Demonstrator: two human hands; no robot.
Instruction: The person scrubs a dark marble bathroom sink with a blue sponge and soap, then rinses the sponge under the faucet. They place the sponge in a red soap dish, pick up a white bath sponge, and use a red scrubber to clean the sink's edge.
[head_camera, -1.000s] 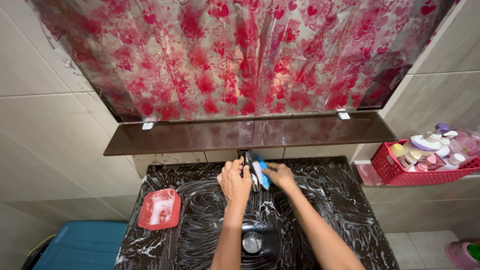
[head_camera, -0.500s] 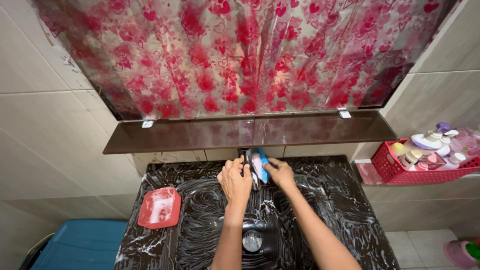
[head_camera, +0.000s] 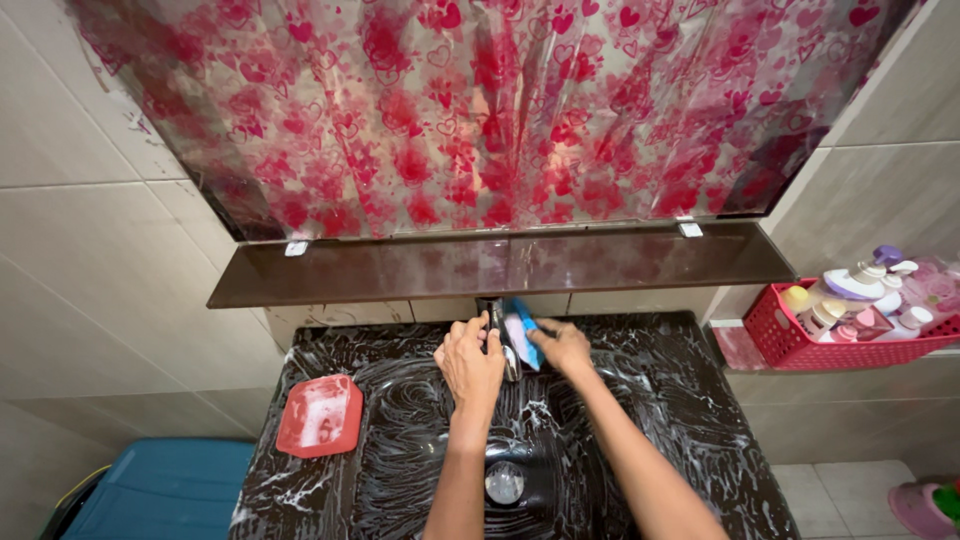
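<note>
One head cam, looks steeply down from close above the sink (head_camera: 640, 400), facing the wall mirror (head_camera: 480, 110); no 2nd view.

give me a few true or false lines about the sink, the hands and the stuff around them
1. The right hand holds a blue sponge against the tap. True.
2. The left hand rests on the red soap dish. False: it is at the tap, and the dish lies apart on the left rim.
3. The dark sink is streaked with white foam. True.
4. The red basket of bottles sits inside the basin. False: it stands on a ledge to the right of the sink.
5. The shelf under the mirror holds bottles. False: nothing shows on it.
</note>
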